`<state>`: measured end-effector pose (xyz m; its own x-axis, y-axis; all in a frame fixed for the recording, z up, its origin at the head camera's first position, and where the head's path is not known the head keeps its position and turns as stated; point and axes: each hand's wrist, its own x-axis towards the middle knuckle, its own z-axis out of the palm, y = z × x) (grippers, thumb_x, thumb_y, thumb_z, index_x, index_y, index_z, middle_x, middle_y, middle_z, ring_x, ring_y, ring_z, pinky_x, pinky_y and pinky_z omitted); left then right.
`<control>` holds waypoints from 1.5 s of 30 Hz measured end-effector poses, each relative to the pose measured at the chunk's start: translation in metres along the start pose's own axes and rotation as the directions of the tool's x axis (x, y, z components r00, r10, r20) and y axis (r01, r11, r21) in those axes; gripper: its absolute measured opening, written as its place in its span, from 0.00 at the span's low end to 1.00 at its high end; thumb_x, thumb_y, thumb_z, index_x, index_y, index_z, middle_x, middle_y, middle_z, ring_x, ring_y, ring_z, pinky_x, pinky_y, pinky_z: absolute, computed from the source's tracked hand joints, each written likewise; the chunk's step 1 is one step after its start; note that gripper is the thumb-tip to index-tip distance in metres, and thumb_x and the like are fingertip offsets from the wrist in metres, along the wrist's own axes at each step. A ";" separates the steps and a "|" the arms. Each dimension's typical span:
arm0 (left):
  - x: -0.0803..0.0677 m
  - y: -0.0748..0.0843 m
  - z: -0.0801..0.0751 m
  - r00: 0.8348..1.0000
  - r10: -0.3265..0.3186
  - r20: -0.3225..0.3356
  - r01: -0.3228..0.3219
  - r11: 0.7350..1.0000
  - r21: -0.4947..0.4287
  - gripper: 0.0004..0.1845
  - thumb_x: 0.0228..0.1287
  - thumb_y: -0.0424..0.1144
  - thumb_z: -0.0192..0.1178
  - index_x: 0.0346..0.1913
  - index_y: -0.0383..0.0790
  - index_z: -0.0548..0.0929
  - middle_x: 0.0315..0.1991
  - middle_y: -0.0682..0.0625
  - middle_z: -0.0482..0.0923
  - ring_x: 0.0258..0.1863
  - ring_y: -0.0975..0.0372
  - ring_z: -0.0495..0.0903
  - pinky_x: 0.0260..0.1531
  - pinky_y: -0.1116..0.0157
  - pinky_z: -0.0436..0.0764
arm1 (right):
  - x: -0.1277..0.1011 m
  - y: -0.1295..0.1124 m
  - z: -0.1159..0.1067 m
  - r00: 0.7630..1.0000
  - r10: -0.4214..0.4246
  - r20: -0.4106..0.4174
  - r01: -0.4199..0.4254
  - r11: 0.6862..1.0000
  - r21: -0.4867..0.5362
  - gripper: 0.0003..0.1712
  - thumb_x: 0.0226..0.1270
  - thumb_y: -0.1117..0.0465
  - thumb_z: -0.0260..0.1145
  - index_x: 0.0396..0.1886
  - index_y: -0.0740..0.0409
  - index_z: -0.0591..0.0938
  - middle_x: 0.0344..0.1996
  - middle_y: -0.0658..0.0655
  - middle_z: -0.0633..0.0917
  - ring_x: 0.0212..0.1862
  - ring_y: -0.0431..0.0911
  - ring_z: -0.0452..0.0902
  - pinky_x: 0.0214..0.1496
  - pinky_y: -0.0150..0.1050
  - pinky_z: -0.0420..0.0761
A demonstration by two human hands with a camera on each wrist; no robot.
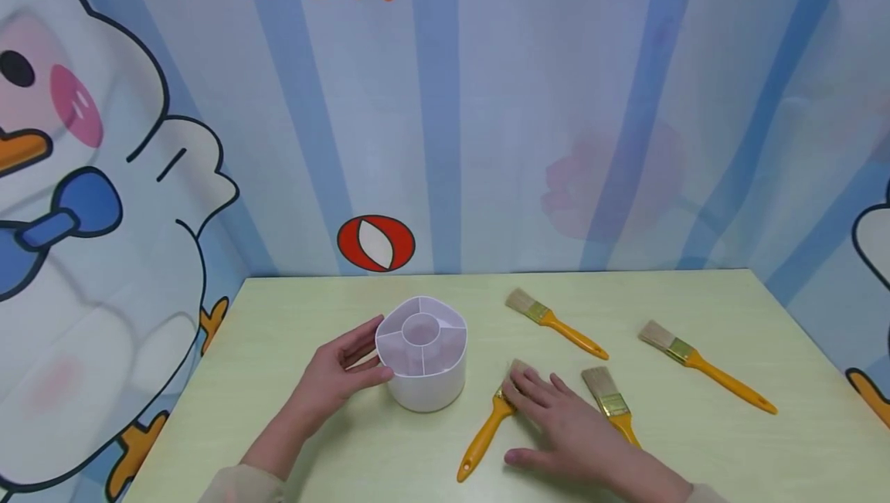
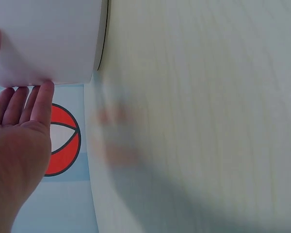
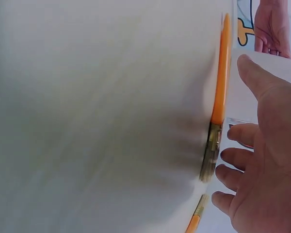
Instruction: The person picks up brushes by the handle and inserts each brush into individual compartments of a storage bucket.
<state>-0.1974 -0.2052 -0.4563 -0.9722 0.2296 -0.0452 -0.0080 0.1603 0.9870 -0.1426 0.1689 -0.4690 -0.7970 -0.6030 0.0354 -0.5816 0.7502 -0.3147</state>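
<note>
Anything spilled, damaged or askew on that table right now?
Nothing looks spilled or damaged. The white holder stands upright on the table; the four brushes lie at different angles to its right, untidy rather than wrong.

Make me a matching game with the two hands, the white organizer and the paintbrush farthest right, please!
Things:
1. Compartment organizer
2. Left hand
3. Right hand
4. Rightmost paintbrush

Places and states:
A. Over a different paintbrush
B. Lying apart from both hands
C. White, with a round middle section
D. Touching the organizer's side

Pairs: 1-C, 2-D, 3-A, 4-B
</note>
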 end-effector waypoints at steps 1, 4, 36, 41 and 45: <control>0.000 0.000 0.000 1.000 -0.001 -0.002 0.001 1.000 -0.001 0.45 0.64 0.34 0.78 0.82 0.45 0.68 0.80 0.45 0.67 0.79 0.47 0.67 0.68 0.59 0.79 | 0.000 0.000 0.001 1.000 -0.007 -0.005 0.007 1.000 -0.011 0.54 0.71 0.25 0.63 0.82 0.57 0.70 0.82 0.62 0.66 0.82 0.59 0.60 0.81 0.67 0.63; -0.001 0.000 0.001 1.000 0.001 -0.005 -0.001 1.000 -0.006 0.45 0.64 0.33 0.78 0.82 0.45 0.68 0.80 0.45 0.67 0.79 0.47 0.67 0.68 0.60 0.79 | 0.000 0.001 0.004 1.000 -0.017 -0.014 0.017 0.999 -0.038 0.52 0.73 0.26 0.61 0.82 0.58 0.70 0.82 0.61 0.67 0.82 0.59 0.61 0.81 0.67 0.64; 0.001 -0.005 0.006 1.000 0.024 -0.010 -0.025 0.999 -0.021 0.45 0.63 0.32 0.78 0.81 0.43 0.69 0.79 0.46 0.70 0.78 0.48 0.69 0.68 0.59 0.79 | 0.026 0.049 -0.008 0.997 -0.081 0.010 0.082 0.996 -0.028 0.44 0.81 0.35 0.59 0.82 0.59 0.68 0.82 0.58 0.66 0.82 0.57 0.61 0.83 0.60 0.62; -0.001 -0.004 0.004 0.999 0.023 -0.028 -0.023 1.000 -0.001 0.45 0.63 0.34 0.78 0.82 0.44 0.69 0.79 0.46 0.70 0.78 0.48 0.69 0.68 0.59 0.80 | 0.030 0.021 0.001 0.999 -0.040 -0.002 0.040 0.998 -0.056 0.50 0.82 0.32 0.54 0.81 0.70 0.65 0.82 0.68 0.63 0.83 0.62 0.58 0.83 0.61 0.61; -0.001 -0.004 0.003 0.999 0.020 -0.026 -0.021 1.000 -0.016 0.46 0.63 0.33 0.78 0.82 0.43 0.69 0.79 0.46 0.69 0.79 0.48 0.69 0.68 0.59 0.79 | 0.030 0.011 0.008 0.999 -0.044 -0.006 0.043 0.994 -0.104 0.50 0.82 0.33 0.55 0.80 0.73 0.66 0.81 0.71 0.63 0.82 0.64 0.58 0.83 0.62 0.62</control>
<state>-0.1960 -0.2029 -0.4607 -0.9779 0.2082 -0.0213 0.0082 0.1397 0.9902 -0.1711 0.1567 -0.4787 -0.7717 -0.6336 0.0551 -0.6291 0.7478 -0.2123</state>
